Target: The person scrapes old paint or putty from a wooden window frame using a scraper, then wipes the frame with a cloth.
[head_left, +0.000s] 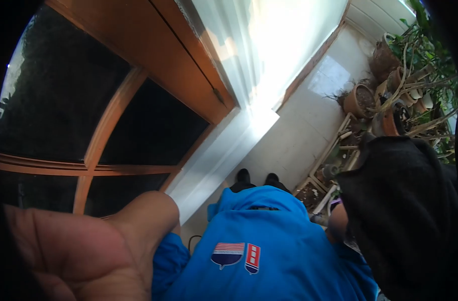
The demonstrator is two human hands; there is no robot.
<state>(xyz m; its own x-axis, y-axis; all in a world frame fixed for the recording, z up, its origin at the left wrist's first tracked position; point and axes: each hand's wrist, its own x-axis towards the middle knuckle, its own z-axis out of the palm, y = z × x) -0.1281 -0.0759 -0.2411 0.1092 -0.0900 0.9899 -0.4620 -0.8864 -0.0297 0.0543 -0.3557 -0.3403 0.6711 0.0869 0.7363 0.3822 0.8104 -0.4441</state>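
My left hand point(83, 256) is raised close to the camera at the lower left, palm towards me. Its fingers run out of the picture into the dark edge, and nothing shows in the palm. On the right side, a black cloth point(404, 195) hangs over my right arm point(337, 223), of which only a rounded patch of bare skin shows at the cloth's left edge. The cloth covers the fingers of that hand. Between the arms is my blue top point(284, 251), with two striped badges point(228, 254) on its front.
An orange-brown wooden door or window frame point(128, 95) with dark glass panes stands at the left. A white sill point(214, 155) and a sunlit curtain point(264, 45) adjoin it. Potted plants point(360, 100) and a planter rack point(329, 153) line the right. My dark shoes point(243, 175) stand on pale tiles point(289, 135).
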